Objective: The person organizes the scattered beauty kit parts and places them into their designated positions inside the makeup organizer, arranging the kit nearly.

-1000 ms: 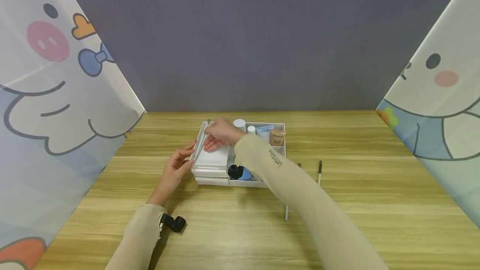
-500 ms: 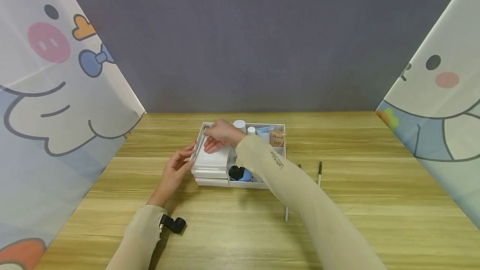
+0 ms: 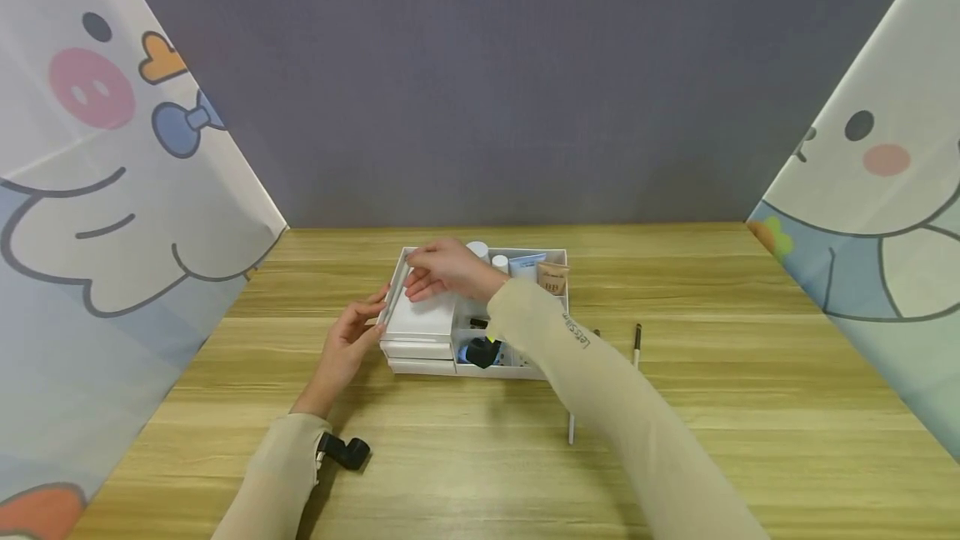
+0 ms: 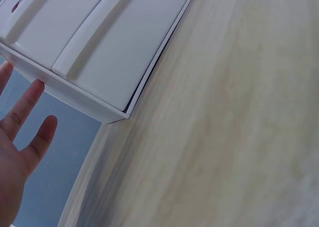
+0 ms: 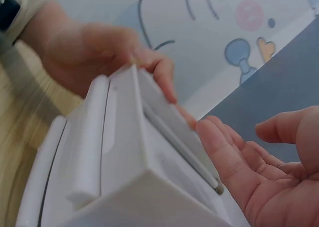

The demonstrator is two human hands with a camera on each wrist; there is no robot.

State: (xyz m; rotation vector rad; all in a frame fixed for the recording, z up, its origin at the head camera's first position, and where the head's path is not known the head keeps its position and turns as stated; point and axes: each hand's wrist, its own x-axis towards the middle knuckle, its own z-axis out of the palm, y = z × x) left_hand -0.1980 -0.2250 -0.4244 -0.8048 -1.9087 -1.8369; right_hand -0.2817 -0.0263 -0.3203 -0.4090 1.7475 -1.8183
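Observation:
A white cosmetics organizer (image 3: pixel 420 349) with drawers at its left stands on the wooden table. Along the left side of its shallow top lies a slim makeup brush (image 5: pixel 184 150), pale-handled with a brownish tip. My right hand (image 3: pixel 450 267) is over that top, its thumb and fingers spread apart and nothing pinched between them in the right wrist view. My left hand (image 3: pixel 348 344) rests against the organizer's left side, its fingers (image 4: pixel 22 110) extended along the wall in the left wrist view.
Right of the drawers, the compartments hold a white-lidded jar (image 3: pixel 477 248), a small white bottle (image 3: pixel 500 262), a blue tube (image 3: pixel 527 265) and a tan BB tube (image 3: pixel 552 277). Another brush (image 3: pixel 637 344) lies on the table at right; a pale handle (image 3: pixel 572 430) shows beside my right sleeve.
The brush has gone from slanting above the organizer's rim to lying down in its top. My right fingers have let it go. The left hand has stayed in place.

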